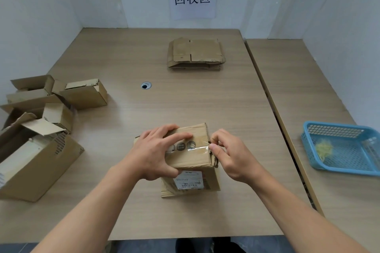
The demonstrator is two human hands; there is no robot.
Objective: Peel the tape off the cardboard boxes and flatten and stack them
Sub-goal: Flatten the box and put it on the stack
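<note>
A small closed cardboard box stands on the table in front of me, with clear tape across its top and a white label on its near side. My left hand grips the box from above, fingers spread over the top and thumb on the near side. My right hand is at the box's right edge, thumb and forefinger pinching the end of the tape there. A stack of flattened boxes lies at the far middle of the table.
Several opened boxes are heaped at the left, the largest nearest me. A blue plastic basket holding a wad of peeled tape sits on the adjoining table to the right. A cable hole marks the tabletop.
</note>
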